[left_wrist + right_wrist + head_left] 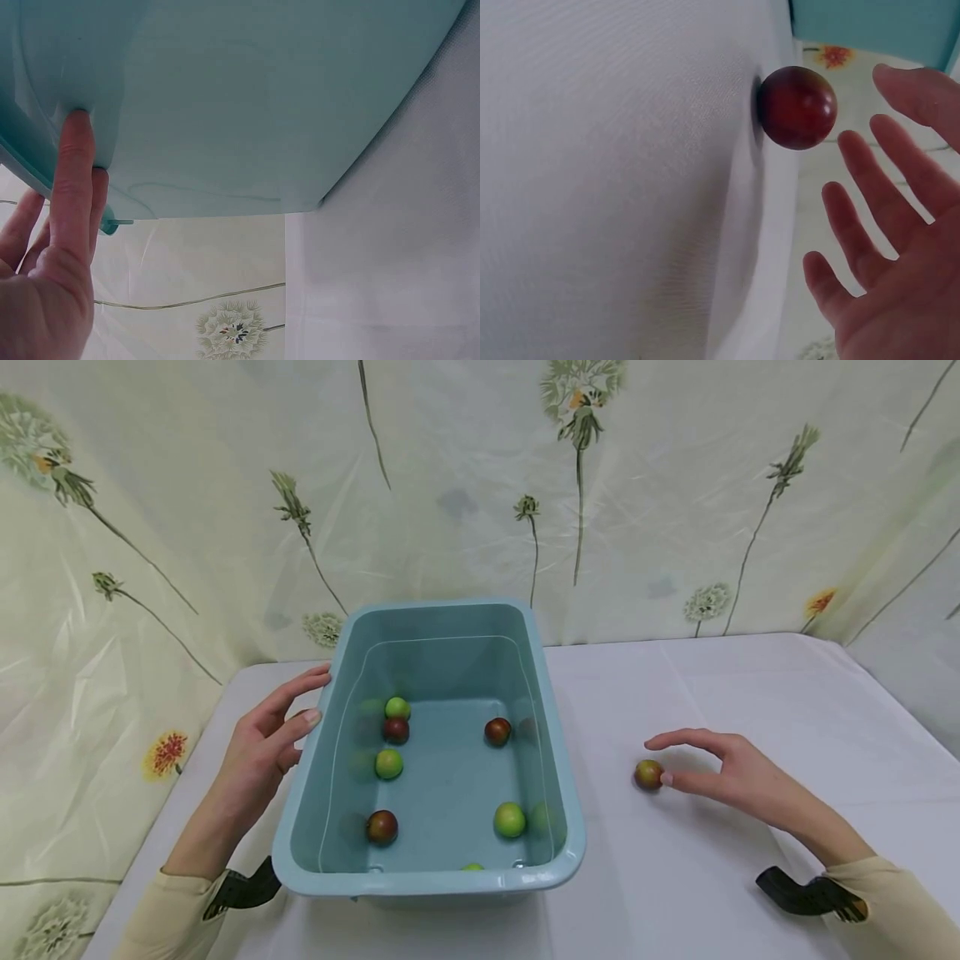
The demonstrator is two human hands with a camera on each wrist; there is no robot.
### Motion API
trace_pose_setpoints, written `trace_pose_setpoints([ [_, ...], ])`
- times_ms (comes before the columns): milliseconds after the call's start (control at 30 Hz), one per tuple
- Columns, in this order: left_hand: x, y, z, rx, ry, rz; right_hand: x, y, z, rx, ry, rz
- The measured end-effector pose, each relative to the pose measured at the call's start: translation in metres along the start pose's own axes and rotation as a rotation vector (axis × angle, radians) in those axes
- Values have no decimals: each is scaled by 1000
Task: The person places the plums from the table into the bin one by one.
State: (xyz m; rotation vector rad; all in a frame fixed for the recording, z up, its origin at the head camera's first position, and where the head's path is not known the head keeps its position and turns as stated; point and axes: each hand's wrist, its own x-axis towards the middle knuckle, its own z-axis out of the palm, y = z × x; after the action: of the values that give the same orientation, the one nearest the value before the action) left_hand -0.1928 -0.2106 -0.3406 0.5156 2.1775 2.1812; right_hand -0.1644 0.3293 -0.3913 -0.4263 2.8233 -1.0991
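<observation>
A light-blue plastic basin (pixel 431 883) stands on the white-covered table, with several small round fruits inside, some green and some dark red. My left hand (pixel 258 752) touches its left side with extended fingers; the left wrist view has a fingertip against the outer wall (pixel 225 112), close under the rim. To the right of the basin, a small red-and-green plum-like fruit (pixel 648 775) lies on the cloth. Around it my right hand (pixel 723 768) reaches with thumb and fingers apart. The right wrist view shows the spread fingers (pixel 859 161) beside the fruit, not closed on it.
Inside the basin, a green fruit (pixel 509 819) and a dark red one (pixel 497 732) lie on the right, others along the left. A floral curtain (pixel 450 485) hangs behind the table (pixel 712 693). Black straps (pixel 798 893) circle both wrists.
</observation>
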Motion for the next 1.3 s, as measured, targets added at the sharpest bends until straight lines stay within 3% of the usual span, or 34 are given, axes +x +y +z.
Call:
trace_pose_setpoints([
  [600,-2,0,-2,-24,11,12,7,12,6,-82,-22,-84],
  [1133,1,-2,-2,-35,-4,20,9,11,9,-103,-16,-31],
  [1300,1,-3,-2,-21,-7,16,9,12,9,-90,6,-59],
])
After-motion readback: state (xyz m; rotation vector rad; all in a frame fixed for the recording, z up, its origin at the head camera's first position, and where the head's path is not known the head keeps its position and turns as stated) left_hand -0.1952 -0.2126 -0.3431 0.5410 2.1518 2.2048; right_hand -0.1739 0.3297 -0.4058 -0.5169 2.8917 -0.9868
